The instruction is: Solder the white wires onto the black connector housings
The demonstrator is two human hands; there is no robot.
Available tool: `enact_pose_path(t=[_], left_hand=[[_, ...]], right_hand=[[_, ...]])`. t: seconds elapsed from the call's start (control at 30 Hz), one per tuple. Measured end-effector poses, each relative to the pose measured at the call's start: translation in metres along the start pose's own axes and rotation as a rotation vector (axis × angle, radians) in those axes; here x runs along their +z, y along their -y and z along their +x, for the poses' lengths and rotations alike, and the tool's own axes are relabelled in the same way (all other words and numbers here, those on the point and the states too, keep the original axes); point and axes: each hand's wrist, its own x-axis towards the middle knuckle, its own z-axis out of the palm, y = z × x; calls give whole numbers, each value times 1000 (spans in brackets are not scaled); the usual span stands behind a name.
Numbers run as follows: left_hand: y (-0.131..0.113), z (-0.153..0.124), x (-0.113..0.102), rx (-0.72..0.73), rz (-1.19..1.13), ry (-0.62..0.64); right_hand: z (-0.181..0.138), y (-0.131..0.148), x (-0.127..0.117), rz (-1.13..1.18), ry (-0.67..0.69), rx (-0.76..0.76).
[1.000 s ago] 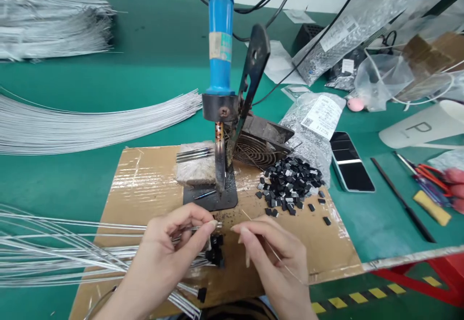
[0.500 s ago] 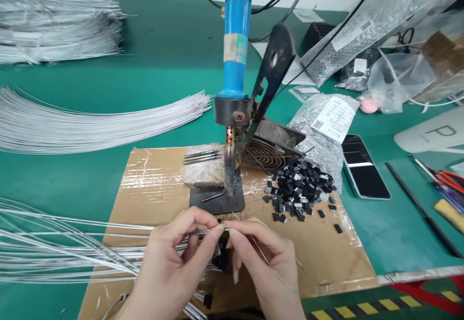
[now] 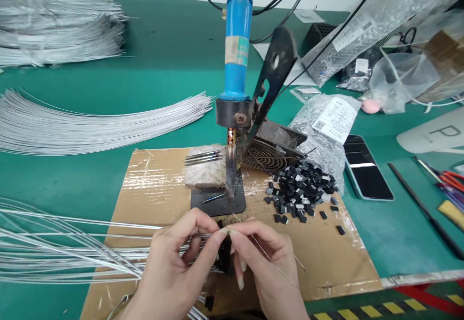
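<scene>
Thumb and index finger of my left hand [image 3: 177,267] are closed on the end of a silvery wire. My right hand [image 3: 270,267] meets it fingertip to fingertip, pinched at the same wire end; what lies right between the tips is hidden. A thin bare strand [image 3: 264,250], perhaps solder wire, runs across my right fingers. Below the hands, white wires [image 3: 119,257] stretch off to the left, and black pieces [image 3: 224,257] are partly hidden behind my fingers. Just beyond stands a blue soldering iron [image 3: 237,71], clamped upright with its tip down.
A heap of small black connectors [image 3: 304,189] lies right on the cardboard [image 3: 145,180]. Behind the iron sit a pale block [image 3: 205,177] and a fan [image 3: 266,155]. Curved wires [image 3: 108,126] lie at left; a phone [image 3: 368,167] and bubble-wrap packets [image 3: 322,131] at right.
My fingertips have drawn tighter together at the wire end. The view has shifted very slightly; the iron and the heap stay where they were.
</scene>
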Motion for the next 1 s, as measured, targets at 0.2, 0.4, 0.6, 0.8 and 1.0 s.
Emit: enact_pose_path(t=[0.2,0.4,0.6,0.8,1.0], left_hand=[[0,1,-1,-48,-49,33],[-5,1,-1,-115,-136,42],[-3,-1,1,-94,-93,11],[-1,-1,5,-39,-58,-67],[-1,-3,8,-9,-9,-108]], right_hand=[[1,5,-5,21,51,56],[5,6,-12,46,102,130],[4,2,-11,72,117,108],[3,2,-6,106,85,130],[3,3,-3,130,59,136]])
